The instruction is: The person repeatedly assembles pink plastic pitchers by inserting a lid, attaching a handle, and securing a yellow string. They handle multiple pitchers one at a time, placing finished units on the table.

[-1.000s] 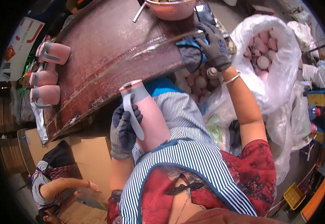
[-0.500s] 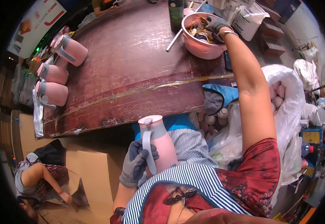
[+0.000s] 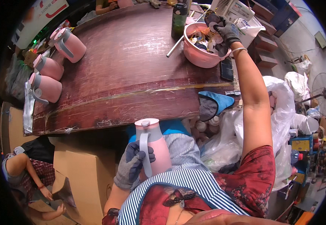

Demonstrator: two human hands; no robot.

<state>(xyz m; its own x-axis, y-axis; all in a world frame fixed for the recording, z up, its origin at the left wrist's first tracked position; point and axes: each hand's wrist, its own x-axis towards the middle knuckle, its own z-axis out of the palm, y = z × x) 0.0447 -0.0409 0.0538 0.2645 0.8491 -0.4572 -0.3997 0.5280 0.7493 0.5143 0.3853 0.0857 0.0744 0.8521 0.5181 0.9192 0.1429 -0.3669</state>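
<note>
My left hand (image 3: 131, 162), in a grey work glove, is wrapped round the grey handle of a pink vacuum jug (image 3: 159, 149). The jug stands upright against my striped apron, its pale lid facing up. My right arm reaches to the far right of the table, where my gloved right hand (image 3: 228, 33) is closed over the rim of a pink bowl (image 3: 201, 60). Between its fingers are round, dark and clear tag-like pieces. More such pieces with yellow strings (image 3: 204, 40) fill the bowl.
Three pink jugs (image 3: 46, 87) stand along the left of the dark red table (image 3: 129, 56). Near the bowl are a dark green bottle (image 3: 178, 22), a white rod and a phone (image 3: 226, 69). A blue-grey cloth (image 3: 216, 103) lies at the front edge. Another person works beside cardboard boxes (image 3: 77, 168).
My right hand has lifted from inside the bowl toward its right rim, bringing out round pieces. The left hand keeps hold of the jug. The view has shifted slightly.
</note>
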